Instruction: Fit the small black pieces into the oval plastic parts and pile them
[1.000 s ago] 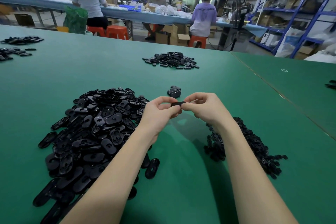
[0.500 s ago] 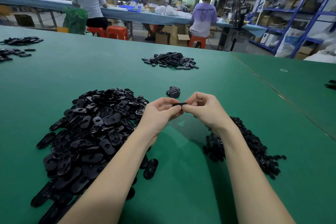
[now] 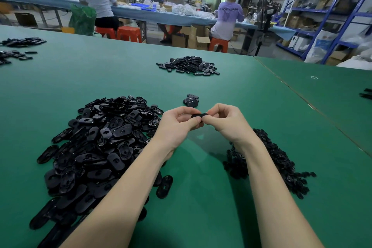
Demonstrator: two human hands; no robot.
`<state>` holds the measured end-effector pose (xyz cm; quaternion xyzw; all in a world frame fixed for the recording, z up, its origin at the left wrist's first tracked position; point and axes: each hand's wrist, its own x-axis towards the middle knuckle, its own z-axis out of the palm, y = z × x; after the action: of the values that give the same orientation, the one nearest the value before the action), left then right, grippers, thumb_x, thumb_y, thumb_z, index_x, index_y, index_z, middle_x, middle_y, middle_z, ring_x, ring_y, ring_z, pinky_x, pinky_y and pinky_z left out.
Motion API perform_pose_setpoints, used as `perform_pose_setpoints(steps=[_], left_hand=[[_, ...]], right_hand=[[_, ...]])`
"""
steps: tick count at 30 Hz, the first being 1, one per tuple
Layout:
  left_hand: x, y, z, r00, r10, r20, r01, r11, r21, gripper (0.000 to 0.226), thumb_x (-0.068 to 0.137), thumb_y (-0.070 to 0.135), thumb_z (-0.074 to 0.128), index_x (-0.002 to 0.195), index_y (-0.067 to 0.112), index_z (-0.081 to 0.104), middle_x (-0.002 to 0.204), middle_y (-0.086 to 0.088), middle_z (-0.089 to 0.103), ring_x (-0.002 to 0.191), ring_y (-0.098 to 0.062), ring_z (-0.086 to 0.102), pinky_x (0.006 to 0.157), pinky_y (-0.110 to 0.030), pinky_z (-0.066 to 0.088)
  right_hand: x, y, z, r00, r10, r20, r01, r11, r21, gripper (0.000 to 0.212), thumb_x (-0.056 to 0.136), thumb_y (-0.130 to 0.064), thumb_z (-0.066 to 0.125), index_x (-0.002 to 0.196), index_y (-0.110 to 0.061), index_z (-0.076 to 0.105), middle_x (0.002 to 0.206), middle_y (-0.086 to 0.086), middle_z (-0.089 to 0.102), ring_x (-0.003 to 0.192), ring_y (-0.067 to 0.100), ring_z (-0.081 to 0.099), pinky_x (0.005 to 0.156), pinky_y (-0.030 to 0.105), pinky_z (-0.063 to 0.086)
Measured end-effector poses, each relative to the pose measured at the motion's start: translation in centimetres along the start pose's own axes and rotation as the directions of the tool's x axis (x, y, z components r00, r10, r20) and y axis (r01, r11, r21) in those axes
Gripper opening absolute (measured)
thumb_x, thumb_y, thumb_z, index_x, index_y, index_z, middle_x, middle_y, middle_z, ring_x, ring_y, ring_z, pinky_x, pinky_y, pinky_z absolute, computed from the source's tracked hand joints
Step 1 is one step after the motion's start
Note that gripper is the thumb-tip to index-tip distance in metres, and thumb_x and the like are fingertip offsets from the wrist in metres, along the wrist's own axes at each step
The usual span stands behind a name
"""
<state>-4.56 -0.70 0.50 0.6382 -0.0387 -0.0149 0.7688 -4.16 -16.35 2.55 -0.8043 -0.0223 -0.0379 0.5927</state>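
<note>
Both hands meet above the green table and hold one black oval plastic part edge-on between them. My left hand pinches its left end, my right hand pinches its right end. Whether a small piece sits in it is hidden by my fingers. A big heap of loose oval parts lies to the left under my left forearm. A heap of small black pieces lies to the right behind my right forearm. A short stack of oval parts stands just beyond my hands.
Another heap of oval parts lies farther back at the centre. More black parts lie at the far left edge. A seam separates a second green table on the right. Several people sit at a long bench behind.
Both hands stay together on the oval part; fingers shifted only slightly, with the part held a touch lower and flatter.
</note>
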Motion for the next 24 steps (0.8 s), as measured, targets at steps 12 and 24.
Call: perform_pose_setpoints(steps=[12,24], left_hand=[[-0.2,-0.1,-0.1,0.996,-0.005,-0.084,0.012,0.996,0.09,0.013,0.086,-0.004,0.072,0.092,0.008,0.071,0.082,-0.011,0.076,0.072,-0.013,0.074,0.073,-0.016,0.055],[0.1,0.3,-0.6,0.964,0.255,0.072,-0.25,0.786,0.565,0.02,0.084,0.012,0.075,0.099,0.025,0.075,0.09,0.014,0.074,0.074,0.003,0.068,0.072,-0.005,0.047]], right_hand=[[0.2,0.4,0.7,0.999,-0.043,-0.016,0.041,0.995,-0.093,0.024,0.082,-0.008,0.076,0.07,-0.018,0.058,0.05,-0.017,0.048,0.046,0.002,0.039,0.048,0.013,0.033],[0.3,1.0,-1.2,0.992,0.118,0.033,-0.121,0.989,0.09,0.008,0.086,-0.021,0.079,0.086,-0.022,0.072,0.079,-0.002,0.064,0.052,0.009,0.051,0.048,0.017,0.035]])
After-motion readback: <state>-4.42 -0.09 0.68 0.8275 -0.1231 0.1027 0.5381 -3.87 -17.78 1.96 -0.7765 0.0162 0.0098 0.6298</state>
